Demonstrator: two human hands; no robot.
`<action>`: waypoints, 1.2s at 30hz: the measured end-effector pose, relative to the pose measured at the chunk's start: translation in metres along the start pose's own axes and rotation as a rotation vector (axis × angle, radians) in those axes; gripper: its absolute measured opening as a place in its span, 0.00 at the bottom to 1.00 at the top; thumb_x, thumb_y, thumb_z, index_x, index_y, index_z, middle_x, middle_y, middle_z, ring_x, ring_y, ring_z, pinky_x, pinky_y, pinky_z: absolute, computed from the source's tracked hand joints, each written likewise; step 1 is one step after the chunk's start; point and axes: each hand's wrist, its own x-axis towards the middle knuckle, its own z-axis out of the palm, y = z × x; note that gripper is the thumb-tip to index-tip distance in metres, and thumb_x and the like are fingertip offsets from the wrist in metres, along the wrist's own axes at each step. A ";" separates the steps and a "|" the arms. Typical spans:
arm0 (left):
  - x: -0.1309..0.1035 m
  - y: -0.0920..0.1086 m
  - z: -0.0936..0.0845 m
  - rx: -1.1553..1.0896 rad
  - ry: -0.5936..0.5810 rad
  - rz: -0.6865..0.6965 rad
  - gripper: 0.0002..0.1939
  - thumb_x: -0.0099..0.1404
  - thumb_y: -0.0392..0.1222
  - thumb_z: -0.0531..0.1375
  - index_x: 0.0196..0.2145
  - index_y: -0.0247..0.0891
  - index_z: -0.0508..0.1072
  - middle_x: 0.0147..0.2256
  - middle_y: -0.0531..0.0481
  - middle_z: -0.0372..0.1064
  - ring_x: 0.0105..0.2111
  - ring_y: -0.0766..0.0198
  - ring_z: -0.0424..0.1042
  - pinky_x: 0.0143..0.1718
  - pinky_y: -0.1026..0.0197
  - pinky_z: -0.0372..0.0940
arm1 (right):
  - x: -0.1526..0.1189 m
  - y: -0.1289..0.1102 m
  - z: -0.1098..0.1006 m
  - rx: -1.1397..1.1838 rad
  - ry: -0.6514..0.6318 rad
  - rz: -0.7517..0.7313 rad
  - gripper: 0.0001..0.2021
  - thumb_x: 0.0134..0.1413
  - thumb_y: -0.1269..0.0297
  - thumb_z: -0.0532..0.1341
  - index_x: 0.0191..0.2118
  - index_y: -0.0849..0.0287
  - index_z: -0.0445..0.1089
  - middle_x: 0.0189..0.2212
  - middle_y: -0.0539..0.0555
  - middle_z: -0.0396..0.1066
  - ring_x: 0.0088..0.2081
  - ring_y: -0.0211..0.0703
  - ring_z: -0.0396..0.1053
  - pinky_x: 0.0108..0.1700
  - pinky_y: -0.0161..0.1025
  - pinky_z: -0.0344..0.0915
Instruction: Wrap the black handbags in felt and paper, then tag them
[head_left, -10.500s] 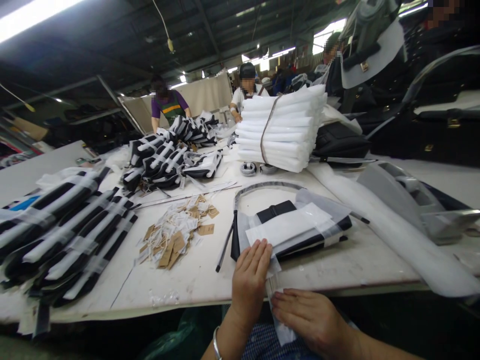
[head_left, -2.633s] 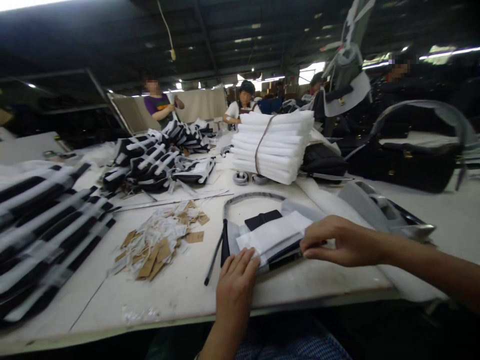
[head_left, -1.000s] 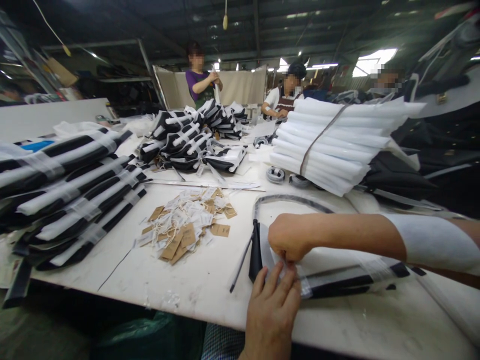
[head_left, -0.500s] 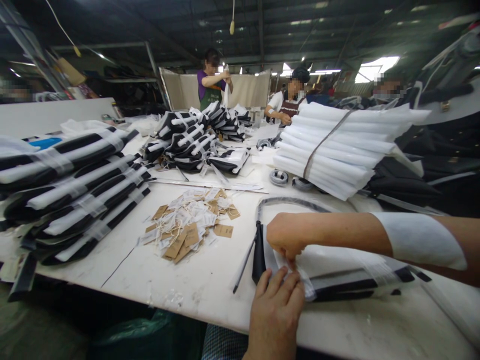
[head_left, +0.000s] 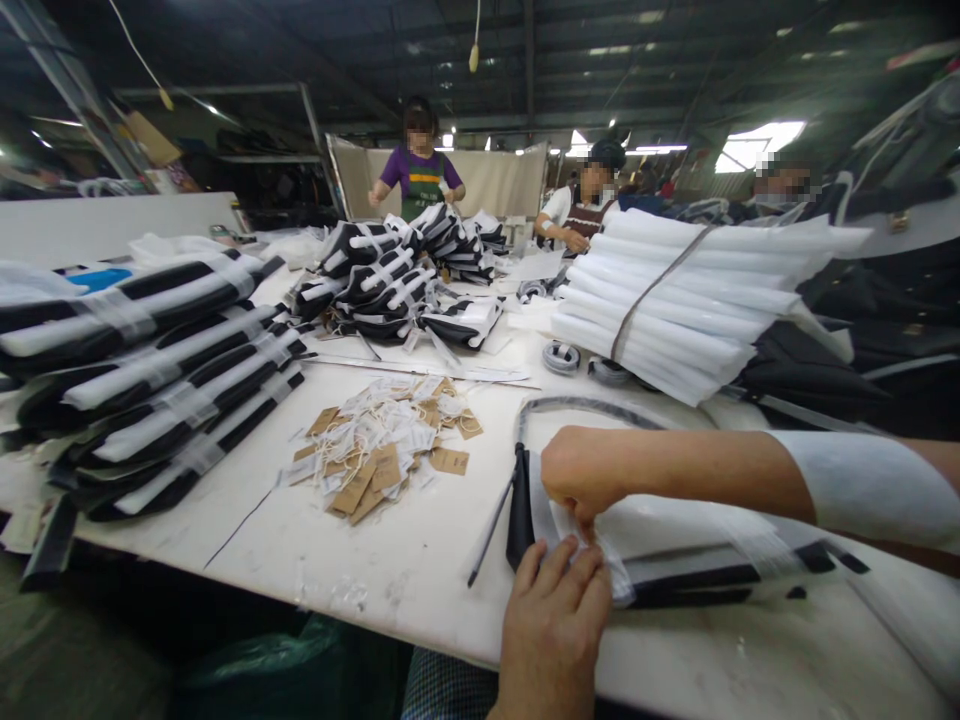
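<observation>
A black bag (head_left: 520, 520) wrapped in white foam and clear plastic lies at the table's front right, its wrapped strap curving behind. My left hand (head_left: 559, 610) rests palm down on its near left end, fingers spread a little over the plastic. Just beyond it, my right hand (head_left: 585, 475) reaches in from the right, fingers curled and pointing down at the wrapping by my left fingertips. What those fingers pinch is too small to make out. Left of the bag sits a heap of brown and white tags (head_left: 382, 450) with strings.
Wrapped black bags (head_left: 165, 370) are stacked at the left, with more (head_left: 390, 270) behind the tags. A strapped bundle of white foam rolls (head_left: 667, 290) stands back right. Two people work across the white table (head_left: 300, 550).
The person in purple has turned to face forward and lowered their raised hands. My view has shifted slightly. My hands keep nearly the same place on the bag.
</observation>
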 end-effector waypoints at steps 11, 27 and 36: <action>0.004 0.000 -0.001 0.006 0.021 -0.004 0.20 0.77 0.39 0.45 0.43 0.42 0.76 0.47 0.56 0.78 0.48 0.63 0.75 0.58 0.59 0.61 | 0.010 0.030 0.014 0.209 -0.050 0.114 0.27 0.30 0.36 0.72 0.20 0.59 0.74 0.18 0.53 0.72 0.24 0.43 0.67 0.31 0.37 0.51; 0.012 -0.003 0.006 0.051 0.193 0.067 0.21 0.76 0.39 0.45 0.36 0.43 0.77 0.40 0.60 0.80 0.41 0.66 0.78 0.58 0.64 0.57 | 0.044 0.093 0.062 0.854 -0.162 0.157 0.27 0.35 0.39 0.70 0.29 0.61 0.75 0.20 0.47 0.69 0.24 0.37 0.67 0.30 0.35 0.64; 0.009 -0.003 0.005 0.056 0.166 0.093 0.21 0.76 0.39 0.44 0.38 0.43 0.77 0.42 0.58 0.80 0.44 0.66 0.77 0.57 0.63 0.59 | -0.024 0.036 0.060 0.762 0.254 0.216 0.33 0.54 0.43 0.61 0.61 0.59 0.68 0.54 0.63 0.72 0.54 0.58 0.69 0.56 0.46 0.61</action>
